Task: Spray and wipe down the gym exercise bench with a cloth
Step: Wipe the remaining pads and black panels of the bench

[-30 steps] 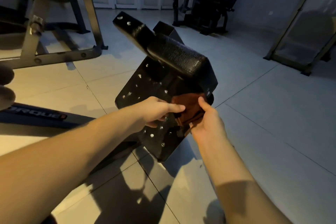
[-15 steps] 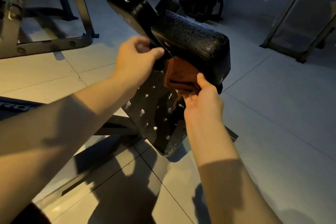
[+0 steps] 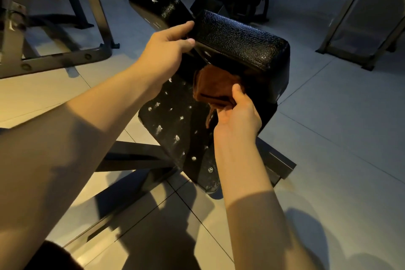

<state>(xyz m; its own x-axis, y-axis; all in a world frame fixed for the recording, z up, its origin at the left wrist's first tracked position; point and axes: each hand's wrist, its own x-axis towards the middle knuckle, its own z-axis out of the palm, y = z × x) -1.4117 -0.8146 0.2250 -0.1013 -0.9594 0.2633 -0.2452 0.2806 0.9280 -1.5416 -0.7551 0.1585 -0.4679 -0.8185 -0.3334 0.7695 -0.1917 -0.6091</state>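
Head view: the bench (image 3: 241, 39) stands on a tiled floor (image 3: 328, 138) with 2 black pads in sight, and the work is at the nearer pad (image 3: 252, 50). The left hand (image 3: 166, 50) grips that pad's near-left edge, its fingers curled over the top and the thumb tucked beneath, steadying it. The right hand (image 3: 237, 116) pinches a folded brown cloth (image 3: 214, 85), thumb pressed on its face and the other fingers curled behind it, mostly hidden. The cloth sits tucked under the pad's lower lip, touching the dark surface there, just above a speckled black panel (image 3: 175, 120) studded with rivets.

No spray bottle shows, so the spraying looks to be done or set aside, and this is the wiping stage. The light is dim, so I cannot tell whether the pad's grained top is wet or already wiped; it shines, but that may only be the vinyl. The panel carries many pale flecks, which may be wear or dirt, and reads as not yet cleaned. The farther pad (image 3: 157, 6) bears 2 pale marks as well. My judgement is that the task is partway through: the underside of 1 pad is being worked, with the panel, the farther pad and the frame (image 3: 135, 155) left to do.
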